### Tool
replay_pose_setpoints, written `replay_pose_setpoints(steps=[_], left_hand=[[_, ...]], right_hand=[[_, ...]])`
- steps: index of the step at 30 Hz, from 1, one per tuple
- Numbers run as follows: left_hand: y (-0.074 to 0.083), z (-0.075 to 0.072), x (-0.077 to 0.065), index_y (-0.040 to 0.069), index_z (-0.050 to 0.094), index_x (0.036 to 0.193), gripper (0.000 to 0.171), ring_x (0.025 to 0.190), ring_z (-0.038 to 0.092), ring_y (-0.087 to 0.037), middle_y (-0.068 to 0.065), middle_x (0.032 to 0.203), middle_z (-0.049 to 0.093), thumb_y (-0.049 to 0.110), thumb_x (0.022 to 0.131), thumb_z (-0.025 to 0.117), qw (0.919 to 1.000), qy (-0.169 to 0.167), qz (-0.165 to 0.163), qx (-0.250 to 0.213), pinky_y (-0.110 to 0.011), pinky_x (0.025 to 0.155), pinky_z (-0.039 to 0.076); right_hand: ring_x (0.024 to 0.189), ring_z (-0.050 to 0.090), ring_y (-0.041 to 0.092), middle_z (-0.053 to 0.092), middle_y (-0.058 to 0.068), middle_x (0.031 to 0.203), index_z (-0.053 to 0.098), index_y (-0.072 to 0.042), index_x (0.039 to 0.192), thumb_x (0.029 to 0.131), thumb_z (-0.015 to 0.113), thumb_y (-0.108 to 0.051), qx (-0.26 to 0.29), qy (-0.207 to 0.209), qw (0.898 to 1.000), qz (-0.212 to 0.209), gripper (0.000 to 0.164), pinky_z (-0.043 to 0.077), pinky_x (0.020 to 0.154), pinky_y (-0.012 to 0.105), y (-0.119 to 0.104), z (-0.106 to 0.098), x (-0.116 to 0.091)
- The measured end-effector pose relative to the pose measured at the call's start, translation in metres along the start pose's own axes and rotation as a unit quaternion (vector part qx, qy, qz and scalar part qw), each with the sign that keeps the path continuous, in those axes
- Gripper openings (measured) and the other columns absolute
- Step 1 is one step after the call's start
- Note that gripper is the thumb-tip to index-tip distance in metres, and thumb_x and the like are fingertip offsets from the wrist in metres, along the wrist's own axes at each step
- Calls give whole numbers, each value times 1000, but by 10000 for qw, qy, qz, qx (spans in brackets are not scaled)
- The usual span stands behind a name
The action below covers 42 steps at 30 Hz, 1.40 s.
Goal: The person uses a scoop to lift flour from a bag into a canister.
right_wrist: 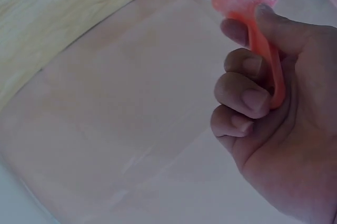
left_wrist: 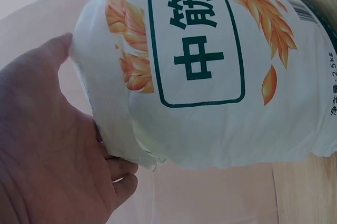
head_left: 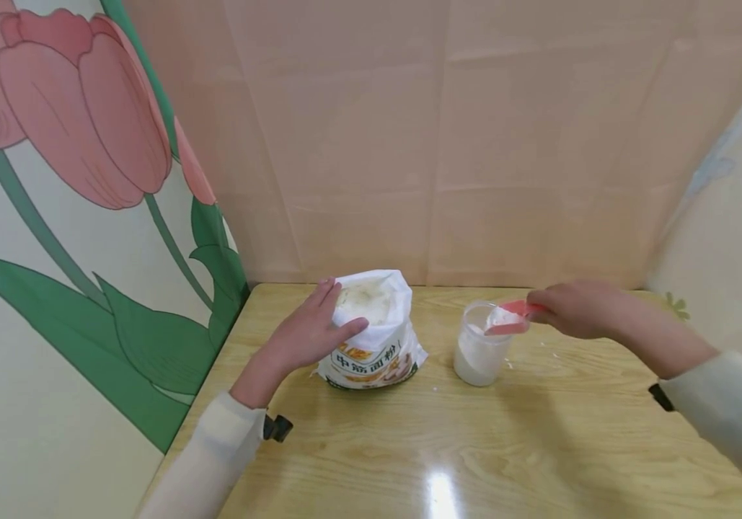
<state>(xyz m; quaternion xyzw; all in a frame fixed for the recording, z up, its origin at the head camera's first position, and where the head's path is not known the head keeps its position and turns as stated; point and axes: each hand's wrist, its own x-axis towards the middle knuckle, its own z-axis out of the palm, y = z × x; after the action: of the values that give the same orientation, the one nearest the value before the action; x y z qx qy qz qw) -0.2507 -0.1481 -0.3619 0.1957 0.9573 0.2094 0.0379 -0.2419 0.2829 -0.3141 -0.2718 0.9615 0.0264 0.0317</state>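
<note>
A white flour bag (head_left: 371,360) with orange wheat ears and green lettering stands upright, its top folded open and white flour (head_left: 367,301) showing inside. My left hand (head_left: 308,328) holds the left side of its rim, thumb across the front, other fingers round the side and partly hidden in the left wrist view. To the right stands a clear plastic jar (head_left: 481,357) with white flour in it. My right hand (head_left: 575,308) grips the handle of a pink scoop (head_left: 510,328), fingers curled round it in the right wrist view. The scoop carries flour and tilts at the jar's mouth.
Both vessels stand near the back of a wood-grain table (head_left: 371,447). White specks of flour (head_left: 549,353) lie right of the jar. A pinkish curtain (head_left: 442,144) hangs behind, and a tulip-patterned panel (head_left: 78,216) borders the left side.
</note>
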Motion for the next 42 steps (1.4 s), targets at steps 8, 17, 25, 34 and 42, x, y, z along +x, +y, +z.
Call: replay_pose_setpoints(steps=[8,17,25,34,42], left_hand=[[0,1,0,6,14,163,109,157,6,-25,-10,171,5,85,90,31,10000,2,-27,11,-49,124,21],[-2,2,1,7,14,163,110,157,6,-24,-9,171,6,87,89,30,10000,25,2,-45,-48,124,20],[-4,3,1,7,14,163,110,157,6,-24,-10,171,5,87,89,30,10000,14,5,-89,-49,124,20],[-3,2,3,7,13,163,111,157,4,-23,-9,171,4,88,88,29,10000,5,-25,-52,-48,124,20],[-2,3,4,7,14,163,111,157,5,-24,-10,171,5,88,88,30,10000,0,-31,-49,-48,124,20]], right_hand=[[63,47,15,49,-4,69,57,-16,81,97,66,-16,3,-579,9983,-15,18,40,59,34,-11,-20,16],[65,49,18,53,-2,70,59,-15,77,93,69,-14,-528,-1003,9935,88,19,41,59,34,-32,-40,32],[67,51,19,56,-1,73,62,-14,81,94,69,-14,-642,-1262,9892,383,14,42,61,33,-48,-62,39],[67,50,20,54,1,72,61,-12,80,95,66,-13,-541,-916,9938,337,16,40,61,35,-57,-82,45],[68,48,19,51,0,71,58,-14,79,96,64,-14,-400,-460,9981,5,18,37,64,35,-71,-94,55]])
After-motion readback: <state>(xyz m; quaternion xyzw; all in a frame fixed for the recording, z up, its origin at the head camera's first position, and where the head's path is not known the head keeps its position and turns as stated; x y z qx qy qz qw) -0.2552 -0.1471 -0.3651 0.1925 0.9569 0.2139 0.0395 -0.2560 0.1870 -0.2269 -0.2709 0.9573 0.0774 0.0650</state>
